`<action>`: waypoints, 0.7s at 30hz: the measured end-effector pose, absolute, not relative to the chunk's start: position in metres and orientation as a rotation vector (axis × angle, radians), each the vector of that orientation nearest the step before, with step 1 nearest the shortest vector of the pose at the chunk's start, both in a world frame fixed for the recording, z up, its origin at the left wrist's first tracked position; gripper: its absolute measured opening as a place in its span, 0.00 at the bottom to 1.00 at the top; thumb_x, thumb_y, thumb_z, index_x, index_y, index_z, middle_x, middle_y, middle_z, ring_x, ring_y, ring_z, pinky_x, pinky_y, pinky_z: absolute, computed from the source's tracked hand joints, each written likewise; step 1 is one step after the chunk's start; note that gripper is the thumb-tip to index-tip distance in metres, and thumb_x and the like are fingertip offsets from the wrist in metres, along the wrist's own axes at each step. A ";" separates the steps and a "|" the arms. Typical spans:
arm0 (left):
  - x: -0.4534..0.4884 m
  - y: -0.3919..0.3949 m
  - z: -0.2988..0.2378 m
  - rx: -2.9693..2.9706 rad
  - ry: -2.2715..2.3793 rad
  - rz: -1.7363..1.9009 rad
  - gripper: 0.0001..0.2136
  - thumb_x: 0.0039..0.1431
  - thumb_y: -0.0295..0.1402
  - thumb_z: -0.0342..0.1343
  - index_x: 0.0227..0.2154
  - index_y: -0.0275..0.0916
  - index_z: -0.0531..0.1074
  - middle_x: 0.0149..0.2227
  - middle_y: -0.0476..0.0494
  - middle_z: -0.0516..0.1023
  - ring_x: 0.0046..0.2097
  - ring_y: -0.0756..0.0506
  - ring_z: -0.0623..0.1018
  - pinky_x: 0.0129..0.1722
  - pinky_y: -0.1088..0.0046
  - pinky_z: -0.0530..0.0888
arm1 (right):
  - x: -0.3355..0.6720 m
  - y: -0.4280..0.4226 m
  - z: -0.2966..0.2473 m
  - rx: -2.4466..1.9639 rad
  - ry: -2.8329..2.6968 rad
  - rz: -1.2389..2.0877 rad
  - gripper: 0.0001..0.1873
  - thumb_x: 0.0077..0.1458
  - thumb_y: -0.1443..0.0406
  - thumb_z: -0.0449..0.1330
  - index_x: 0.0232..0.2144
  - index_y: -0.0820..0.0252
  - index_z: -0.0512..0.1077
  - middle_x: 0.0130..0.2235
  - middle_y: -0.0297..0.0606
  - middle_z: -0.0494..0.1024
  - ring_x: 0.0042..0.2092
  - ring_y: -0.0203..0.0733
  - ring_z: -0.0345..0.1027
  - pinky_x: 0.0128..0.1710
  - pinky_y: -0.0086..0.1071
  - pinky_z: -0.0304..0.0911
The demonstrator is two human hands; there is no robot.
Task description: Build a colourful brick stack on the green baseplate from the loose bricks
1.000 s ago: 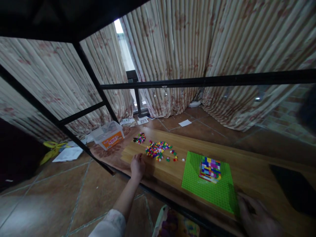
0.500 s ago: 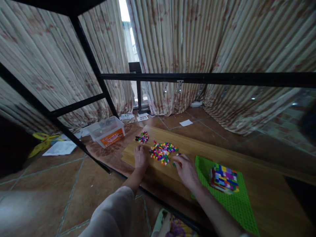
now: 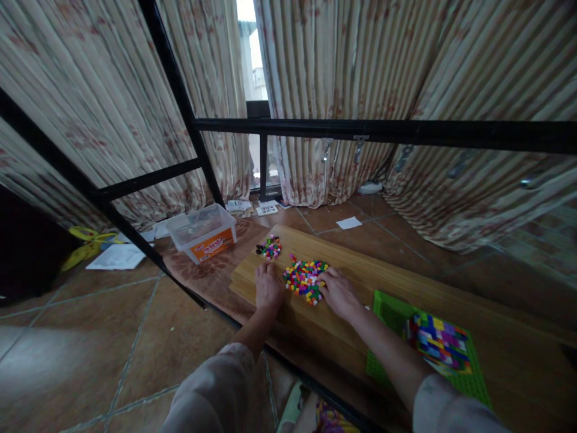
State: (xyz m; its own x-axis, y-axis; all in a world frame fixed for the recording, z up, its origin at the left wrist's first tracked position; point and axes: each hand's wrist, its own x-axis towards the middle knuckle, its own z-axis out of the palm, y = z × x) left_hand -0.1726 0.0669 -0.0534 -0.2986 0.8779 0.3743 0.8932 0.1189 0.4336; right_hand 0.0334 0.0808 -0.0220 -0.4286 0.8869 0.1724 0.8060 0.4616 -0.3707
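Small colourful toy bricks lie in a loose pile (image 3: 304,278) on the wooden table (image 3: 360,264). My right hand (image 3: 339,292) reaches to the pile's right edge, its fingers bent together among the bricks; what lies between the fingertips is hidden. Left of the pile, my left hand (image 3: 268,286) rests on the tabletop with its fingers curled in, and I cannot make out anything inside them. A smaller heap of bricks (image 3: 270,246) sits just beyond that hand. To the right, a multicoloured block built of bricks (image 3: 442,341) stands on a green baseplate (image 3: 383,307), partly behind my right forearm.
A clear plastic box (image 3: 202,231) with an orange label stands beyond the table's left end, on a brown mat (image 3: 193,273). A black metal frame (image 3: 315,125) crosses ahead of the table. Papers (image 3: 349,223) lie on the tiled floor before the curtains.
My right hand has moved left, from the table beside the baseplate to the edge of the brick pile. The left hand stays beside the pile. The whole view has shifted slightly.
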 end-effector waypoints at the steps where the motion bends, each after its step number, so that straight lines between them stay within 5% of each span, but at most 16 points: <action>1: -0.173 0.067 -0.053 -1.846 -2.328 -0.940 0.13 0.55 0.23 0.47 0.42 0.34 0.71 0.45 0.35 0.71 0.48 0.39 0.69 0.51 0.62 0.68 | 0.034 0.080 -0.021 -1.437 -2.379 0.328 0.08 0.54 0.71 0.56 0.35 0.58 0.74 0.41 0.42 0.71 0.45 0.44 0.64 0.47 0.35 0.59; 10: -0.173 0.067 -0.051 -1.819 -2.347 -1.071 0.12 0.55 0.23 0.47 0.40 0.33 0.73 0.43 0.34 0.72 0.48 0.39 0.70 0.52 0.62 0.67 | 0.046 0.064 -0.015 -1.469 -2.381 0.291 0.04 0.56 0.68 0.56 0.30 0.57 0.70 0.37 0.39 0.73 0.43 0.44 0.66 0.44 0.35 0.59; 16: -0.177 0.072 -0.053 -1.729 -2.385 -1.219 0.13 0.58 0.24 0.45 0.39 0.34 0.73 0.42 0.34 0.73 0.48 0.39 0.72 0.50 0.62 0.69 | 0.051 0.048 -0.007 -1.507 -2.270 0.322 0.04 0.58 0.68 0.55 0.33 0.57 0.69 0.36 0.38 0.75 0.39 0.41 0.69 0.38 0.32 0.60; 21: -0.185 0.067 -0.044 -1.620 -2.372 -1.365 0.14 0.60 0.27 0.43 0.43 0.36 0.72 0.44 0.36 0.74 0.49 0.41 0.73 0.50 0.62 0.70 | 0.058 0.018 0.015 -1.436 -2.046 0.324 0.08 0.62 0.66 0.51 0.42 0.56 0.69 0.43 0.39 0.74 0.44 0.40 0.70 0.44 0.32 0.62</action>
